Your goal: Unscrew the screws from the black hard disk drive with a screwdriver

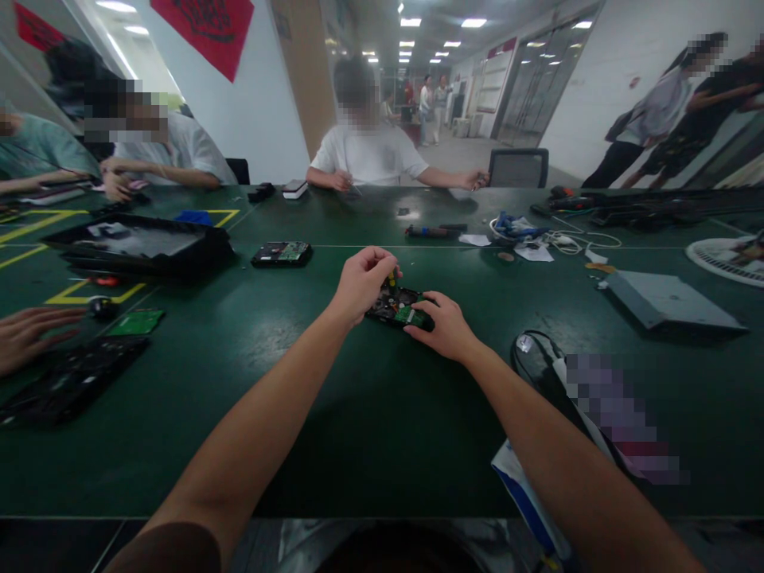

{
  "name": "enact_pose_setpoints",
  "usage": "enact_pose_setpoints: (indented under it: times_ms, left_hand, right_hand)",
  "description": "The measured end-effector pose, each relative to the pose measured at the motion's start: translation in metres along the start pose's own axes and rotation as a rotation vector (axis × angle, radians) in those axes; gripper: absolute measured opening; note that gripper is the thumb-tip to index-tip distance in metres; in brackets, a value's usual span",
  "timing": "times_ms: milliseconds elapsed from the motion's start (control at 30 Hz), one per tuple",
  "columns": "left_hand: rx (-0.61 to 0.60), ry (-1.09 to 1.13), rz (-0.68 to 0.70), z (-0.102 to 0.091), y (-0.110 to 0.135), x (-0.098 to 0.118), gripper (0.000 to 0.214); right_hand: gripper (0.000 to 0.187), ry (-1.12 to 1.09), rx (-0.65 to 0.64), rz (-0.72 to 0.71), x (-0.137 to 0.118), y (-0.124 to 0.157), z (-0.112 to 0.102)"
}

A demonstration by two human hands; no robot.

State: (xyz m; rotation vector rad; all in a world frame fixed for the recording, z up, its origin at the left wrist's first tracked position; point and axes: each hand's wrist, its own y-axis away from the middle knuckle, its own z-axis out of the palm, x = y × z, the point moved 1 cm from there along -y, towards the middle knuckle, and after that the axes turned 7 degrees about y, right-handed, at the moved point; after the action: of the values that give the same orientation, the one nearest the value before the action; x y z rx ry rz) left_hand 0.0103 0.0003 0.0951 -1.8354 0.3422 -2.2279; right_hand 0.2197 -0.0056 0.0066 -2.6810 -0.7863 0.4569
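My left hand (367, 280) pinches a small screwdriver (392, 278) with a yellow and black handle, held upright over a black device. Its tip is hidden by the hand and the device's parts. Flat on the green table lies this opened black electronic device (397, 305), with a green circuit board at its right end. The fingers and thumb of my right hand (442, 325) grip that right end. A similar device with a green board (282, 254) rests farther back on the left, apart from both hands.
A black tray (140, 243) stands at the left, near a co-worker's hand (33, 338), a loose green board (137, 321) and a black casing (75, 378). On the right are a grey metal box (672, 301), cables (567, 240) and a white fan guard (725, 261). People sit opposite.
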Motion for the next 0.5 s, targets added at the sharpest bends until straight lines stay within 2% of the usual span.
enact_pose_setpoints:
  times_ms: [200, 400, 500]
  left_hand:
    - [-0.071, 0.064, -0.018, 0.0039, 0.0034, 0.0067, 0.011]
    - [-0.075, 0.225, -0.133, 0.0053, 0.0041, 0.0060, 0.012]
    - [-0.077, 0.255, -0.143, 0.0053, 0.0039, 0.0054, 0.010]
  right_hand:
    - [0.049, -0.001, 0.008, 0.000, 0.0005, 0.0008, 0.0003]
    - [0.050, 0.011, 0.013, -0.003, 0.0007, 0.0010, 0.0014]
    - [0.051, 0.009, 0.004, 0.005, 0.0012, 0.0011, 0.0015]
